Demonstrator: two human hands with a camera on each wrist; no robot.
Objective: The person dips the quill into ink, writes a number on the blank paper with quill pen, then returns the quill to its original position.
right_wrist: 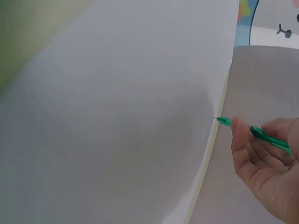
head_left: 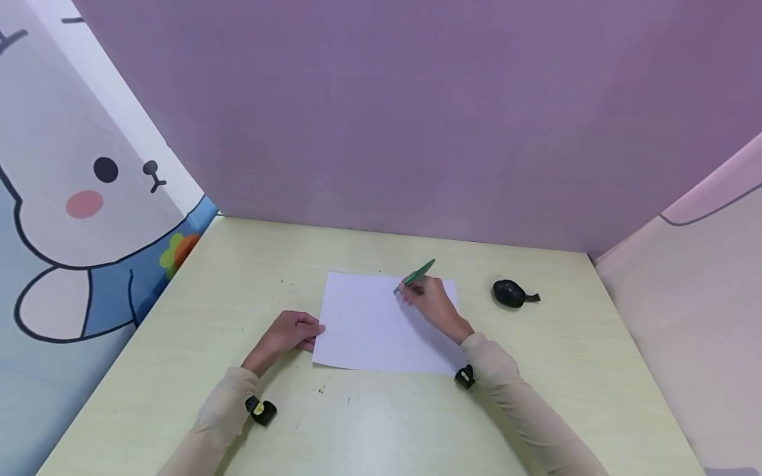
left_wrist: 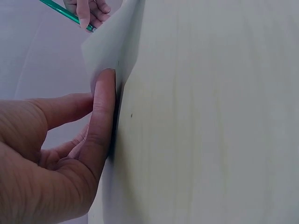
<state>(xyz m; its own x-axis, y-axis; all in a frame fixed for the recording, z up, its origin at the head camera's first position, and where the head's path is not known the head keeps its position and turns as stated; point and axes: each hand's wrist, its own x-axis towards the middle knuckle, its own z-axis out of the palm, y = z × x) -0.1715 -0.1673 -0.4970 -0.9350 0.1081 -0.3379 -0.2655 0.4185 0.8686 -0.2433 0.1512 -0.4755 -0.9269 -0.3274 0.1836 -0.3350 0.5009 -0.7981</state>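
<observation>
A white sheet of paper [head_left: 363, 324] lies on the table in the head view. My right hand [head_left: 433, 304] grips a green pen [head_left: 421, 270] over the upper right part of the sheet, its tip pointing down and left. The right wrist view shows the bare pen point [right_wrist: 215, 117] close to the paper; whether it touches cannot be told. At the sheet's left edge, my left hand [head_left: 292, 329] pinches the paper between thumb and fingers. Close up in the left wrist view, the paper [left_wrist: 105, 51] bends up by the fingertips. No marks can be made out on it.
A small black rounded object with a short strap [head_left: 509, 293] sits on the table right of the paper. The pale wooden table [head_left: 369, 430] bears a few dark specks. A purple panel [head_left: 417, 132] stands behind it, and a cartoon-printed wall [head_left: 53, 158] is on the left.
</observation>
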